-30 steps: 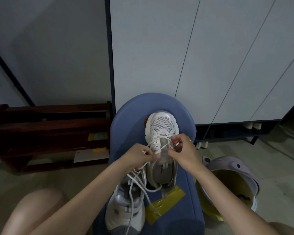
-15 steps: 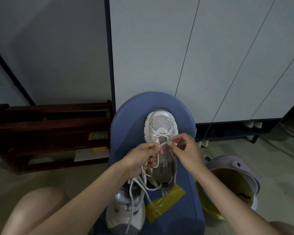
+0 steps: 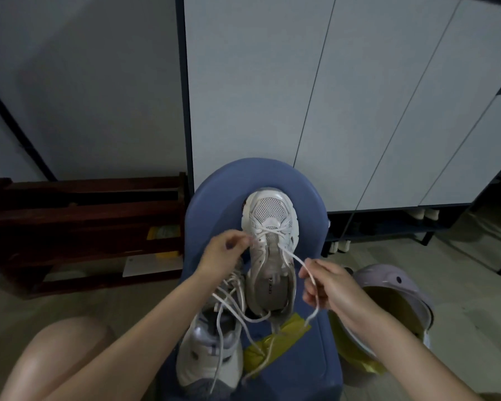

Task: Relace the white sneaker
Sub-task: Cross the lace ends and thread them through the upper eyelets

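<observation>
A dark wooden rack [image 3: 81, 227] stands far left. The left hand [image 3: 224, 253] pinches the white lace [image 3: 297, 260] at the near-left eyelets of the white mesh-toed sneaker [image 3: 271, 250], which lies toe-far on the blue padded stool [image 3: 310, 357]. A second white sneaker [image 3: 211, 354] lies near-left of it. The right hand [image 3: 329, 285] grips the lace's other strand, pulled taut rightward. A lilac bin with yellow liner [image 3: 394, 296] sits right.

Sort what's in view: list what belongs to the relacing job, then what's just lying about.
Job:
white sneaker
lace
left hand, pinching the lace
right hand, pinching the lace

Lying about:
second sneaker
yellow tape
blue stool
lilac bin
wooden rack
</observation>
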